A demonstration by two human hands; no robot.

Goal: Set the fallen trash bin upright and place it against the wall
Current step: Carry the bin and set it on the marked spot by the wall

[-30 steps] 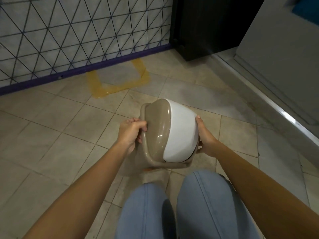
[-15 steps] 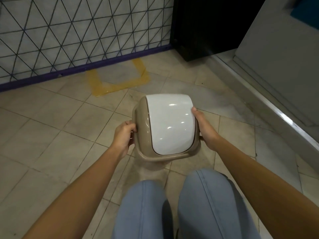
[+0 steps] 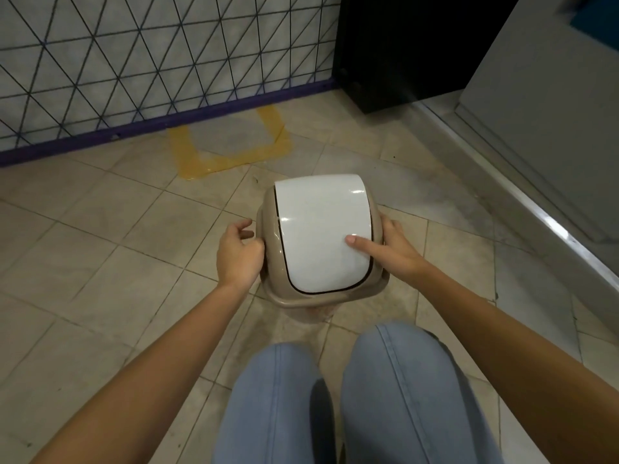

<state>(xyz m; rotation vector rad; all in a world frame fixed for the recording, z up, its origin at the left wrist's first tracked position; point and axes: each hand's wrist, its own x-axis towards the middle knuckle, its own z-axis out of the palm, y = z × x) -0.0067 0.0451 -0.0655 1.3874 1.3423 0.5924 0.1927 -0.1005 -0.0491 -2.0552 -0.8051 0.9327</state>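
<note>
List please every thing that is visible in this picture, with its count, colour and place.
trash bin: one, beige, upright on the floor, centre
swing lid: one, white, on top of the bin
tape outline: one, yellow, on the floor at the wall
wall: one, pale with dark triangle lines, purple base strip
cabinet: one, black, far corner
floor tiles: many, beige
knees: two, blue jeans, bottom
left hand: one, beside the bin, fingers loose
right hand: one, on the bin, thumb on the lid

Upright trash bin [image 3: 321,236] on tiled floor [image 3: 100,262], right hand [image 3: 397,251] gripping, left hand [image 3: 238,254] loose beside.
</note>
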